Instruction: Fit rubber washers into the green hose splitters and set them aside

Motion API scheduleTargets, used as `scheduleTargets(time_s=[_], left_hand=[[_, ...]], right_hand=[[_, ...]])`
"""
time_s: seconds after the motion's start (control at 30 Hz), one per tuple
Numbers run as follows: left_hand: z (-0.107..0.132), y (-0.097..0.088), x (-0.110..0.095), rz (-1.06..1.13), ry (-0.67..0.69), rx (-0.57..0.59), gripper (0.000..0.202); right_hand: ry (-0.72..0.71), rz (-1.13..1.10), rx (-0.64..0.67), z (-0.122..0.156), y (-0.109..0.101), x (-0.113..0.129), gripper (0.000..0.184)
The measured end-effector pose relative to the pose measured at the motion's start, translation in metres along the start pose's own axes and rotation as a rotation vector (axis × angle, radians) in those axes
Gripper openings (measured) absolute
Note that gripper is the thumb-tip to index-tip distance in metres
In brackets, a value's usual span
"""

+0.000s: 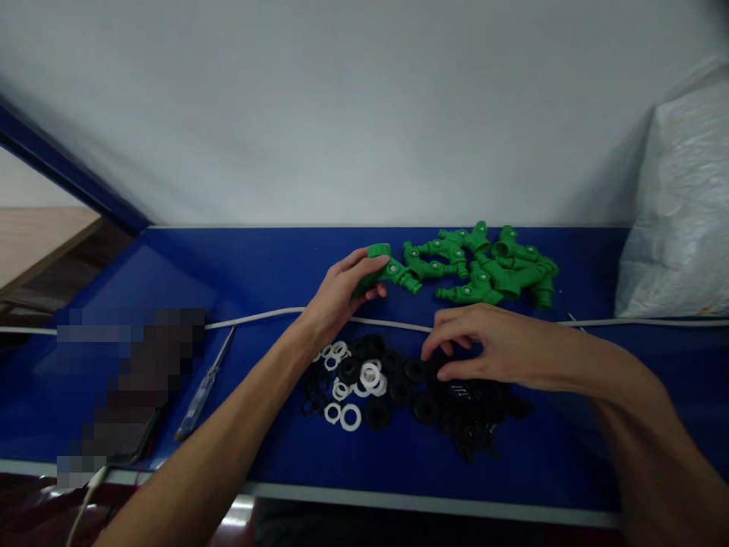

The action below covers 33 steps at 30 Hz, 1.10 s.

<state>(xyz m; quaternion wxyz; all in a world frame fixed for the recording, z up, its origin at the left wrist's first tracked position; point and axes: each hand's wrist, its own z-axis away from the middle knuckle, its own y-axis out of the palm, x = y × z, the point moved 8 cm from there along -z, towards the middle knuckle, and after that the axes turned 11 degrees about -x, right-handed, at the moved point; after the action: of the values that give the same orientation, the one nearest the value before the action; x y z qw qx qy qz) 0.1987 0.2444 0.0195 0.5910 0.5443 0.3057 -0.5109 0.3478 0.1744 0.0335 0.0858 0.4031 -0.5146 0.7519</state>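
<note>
My left hand (336, 292) is closed around a green plastic valve fitting (389, 272) resting on the blue table top, at the left end of a pile of like green fittings (495, 266). My right hand (481, 346) hovers over a heap of black rings and washers (456, 403), its fingertips pinched together on a black ring (441, 351). Several white rings (350, 384) lie mixed among the black ones to the left of that hand.
A white cable (256, 315) runs across the blue table (228, 266). A screwdriver (202, 387) lies at the left beside a blurred-out dark object. A white plastic bag (680, 213) stands at the right against the white wall.
</note>
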Motion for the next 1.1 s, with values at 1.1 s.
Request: scheduleTargets(time_s=[1.1], left_hand=[[0.014,0.020,0.015,0.168,-0.137,0.131,0.034]], right_hand=[[0.185,-1.189,-0.588,-0.019,-0.032,-0.019,0.031]])
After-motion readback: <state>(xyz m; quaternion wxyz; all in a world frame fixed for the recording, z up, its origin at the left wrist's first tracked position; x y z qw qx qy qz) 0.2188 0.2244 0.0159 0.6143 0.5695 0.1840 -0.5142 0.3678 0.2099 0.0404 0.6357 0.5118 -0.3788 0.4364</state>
